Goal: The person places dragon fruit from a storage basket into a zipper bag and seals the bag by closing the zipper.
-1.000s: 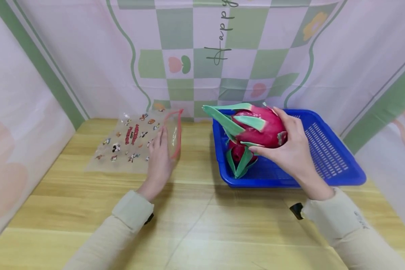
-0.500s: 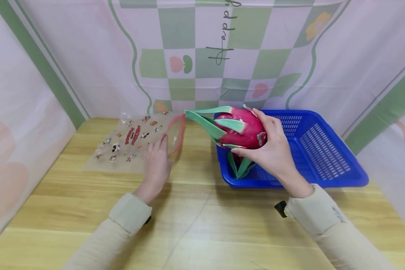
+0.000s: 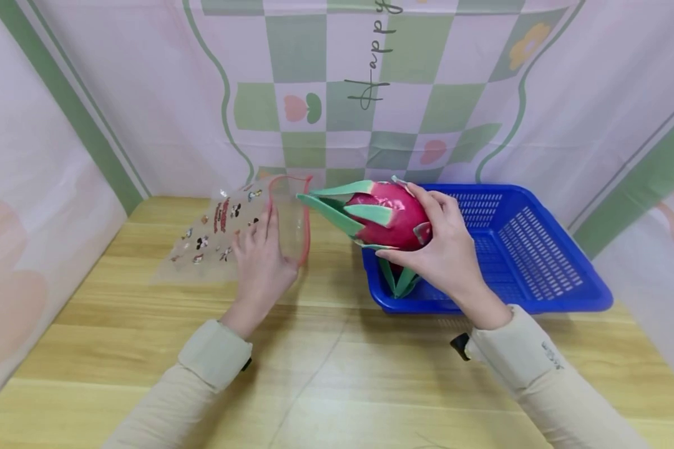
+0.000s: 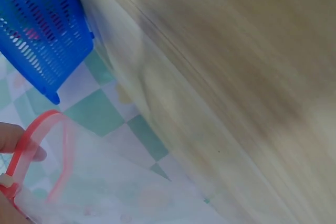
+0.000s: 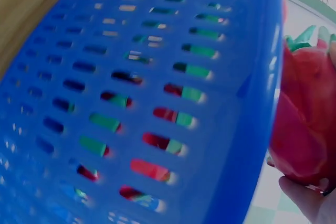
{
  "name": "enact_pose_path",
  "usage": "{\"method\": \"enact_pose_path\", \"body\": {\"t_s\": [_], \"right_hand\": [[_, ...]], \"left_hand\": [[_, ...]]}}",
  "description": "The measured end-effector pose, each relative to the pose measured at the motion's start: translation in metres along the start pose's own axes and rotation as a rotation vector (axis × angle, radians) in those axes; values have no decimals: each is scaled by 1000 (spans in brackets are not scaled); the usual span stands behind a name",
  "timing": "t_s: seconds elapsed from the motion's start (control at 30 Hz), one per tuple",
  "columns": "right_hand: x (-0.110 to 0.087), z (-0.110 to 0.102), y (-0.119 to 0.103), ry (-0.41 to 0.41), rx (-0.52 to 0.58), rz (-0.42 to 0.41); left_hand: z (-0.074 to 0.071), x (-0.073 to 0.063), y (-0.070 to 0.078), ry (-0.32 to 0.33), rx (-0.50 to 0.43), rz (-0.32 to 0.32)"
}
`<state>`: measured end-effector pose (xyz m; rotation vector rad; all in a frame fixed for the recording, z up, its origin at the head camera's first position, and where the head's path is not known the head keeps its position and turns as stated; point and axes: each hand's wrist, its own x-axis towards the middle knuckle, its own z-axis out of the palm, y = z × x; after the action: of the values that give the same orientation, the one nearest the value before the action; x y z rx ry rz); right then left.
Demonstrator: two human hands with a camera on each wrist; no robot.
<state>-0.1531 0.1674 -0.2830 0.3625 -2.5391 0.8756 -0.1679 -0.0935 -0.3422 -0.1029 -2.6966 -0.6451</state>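
Observation:
My right hand [image 3: 446, 255] grips a pink dragon fruit [image 3: 393, 215], its green leaves pointing left, over the left end of the blue basket [image 3: 556, 249]. Inside that basket lies a second dragon fruit [image 3: 400, 279], mostly hidden under the held one. On the left, my left hand [image 3: 261, 262] holds a clear zip bag [image 3: 202, 249] with cartoon prints. In the left wrist view the fingers [image 4: 11, 139] pinch its red zip edge [image 4: 50, 116], and the mouth gapes. The leaf tips of the held fruit come right up to the bag's mouth in the head view.
A wooden table [image 3: 314, 374] carries the bag and the basket. Behind it hangs a checked green and white cloth [image 3: 348, 106], with pale cloth walls at both sides. The basket's slotted wall [image 5: 105, 103] fills much of the right wrist view.
My right hand has carried the dragon fruit left, from above the basket toward the bag. My left hand has raised the bag's edge, and its mouth has opened wider.

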Motion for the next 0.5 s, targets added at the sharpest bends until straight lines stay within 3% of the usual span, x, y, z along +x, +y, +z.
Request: {"method": "enact_pose_path", "body": {"t_s": [0.17,0.5], "right_hand": [[-1,5,0,30,-114,-121],[-1,14,-2,21,-175,-196]], "left_hand": [[-1,-2,5,8,-44,9],[-1,-6,17,26,-131,34]]}}
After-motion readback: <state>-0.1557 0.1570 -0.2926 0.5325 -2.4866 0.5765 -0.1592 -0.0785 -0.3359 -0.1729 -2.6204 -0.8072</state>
